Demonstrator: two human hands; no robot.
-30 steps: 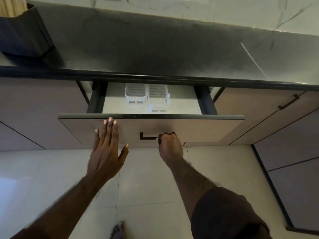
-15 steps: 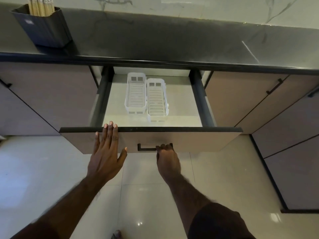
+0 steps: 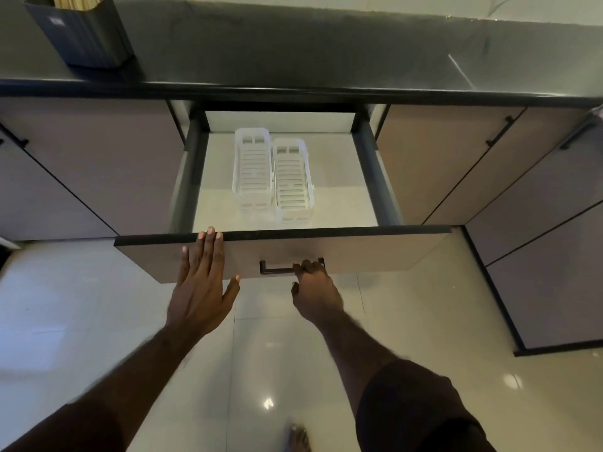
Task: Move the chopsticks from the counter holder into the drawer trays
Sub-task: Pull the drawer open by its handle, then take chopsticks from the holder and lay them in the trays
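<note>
A dark ribbed holder (image 3: 83,34) stands at the counter's far left, with pale wooden chopsticks (image 3: 75,1) sticking out of its top. Below the counter the drawer (image 3: 359,252) is pulled wide open. Two white slotted trays lie side by side on its floor: the left tray (image 3: 252,171) and the right tray (image 3: 292,181), both with nothing in them. My left hand (image 3: 202,282) lies flat against the drawer front, fingertips at its top edge. My right hand (image 3: 313,288) curls its fingers round the black drawer handle (image 3: 277,268).
The dark stone counter (image 3: 310,53) overhangs the cabinets. Closed cabinet doors flank the drawer, and those on the right (image 3: 456,158) carry black handles. A corner cabinet (image 3: 554,256) juts out at the right. Glossy floor tiles (image 3: 81,321) lie below, and my foot (image 3: 298,438) shows at the bottom.
The drawer has slid further out towards me, showing both trays in full. My right hand keeps its hold on the handle; my left hand stays flat on the front.
</note>
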